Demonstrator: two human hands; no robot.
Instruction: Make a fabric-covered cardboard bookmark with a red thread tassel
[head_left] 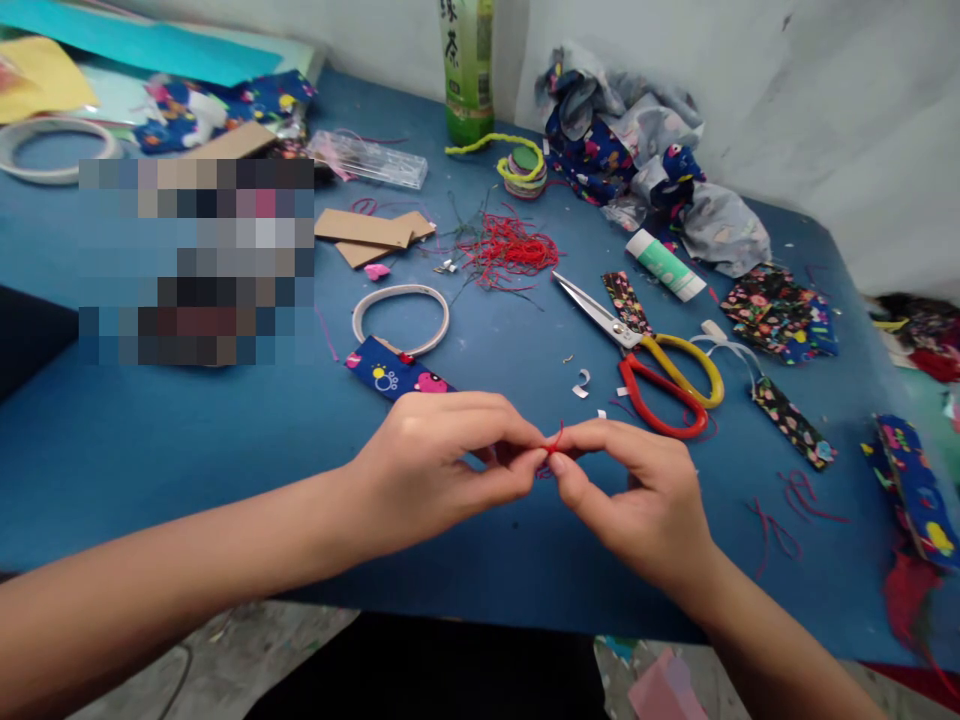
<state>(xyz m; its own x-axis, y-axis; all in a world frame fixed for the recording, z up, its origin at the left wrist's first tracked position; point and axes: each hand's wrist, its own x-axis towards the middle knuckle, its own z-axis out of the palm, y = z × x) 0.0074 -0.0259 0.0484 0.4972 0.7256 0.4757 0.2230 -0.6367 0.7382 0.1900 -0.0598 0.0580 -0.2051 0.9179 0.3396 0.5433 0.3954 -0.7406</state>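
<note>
Between my two hands, just above the table's front part, is a short red thread [553, 447]. My left hand [450, 455] pinches it between thumb and forefinger. From the other side, my right hand [637, 490] pinches the same thread, fingertips almost touching the left ones. A dark blue patterned fabric strip [397, 375] lies just behind my left hand, its near end covered by that hand. Scissors [637, 350] with one red and one yellow handle rest behind my right hand, blades slightly apart. A pile of red threads [517, 250] lies further back.
Around the work lie a tape roll [401, 290], brown card strips [364, 228], a glue stick [666, 265] and a floral tag [791, 420]. Crumpled fabric [637, 140] and a green bottle [470, 75] stand by the wall. A blurred patch hides part of the left side.
</note>
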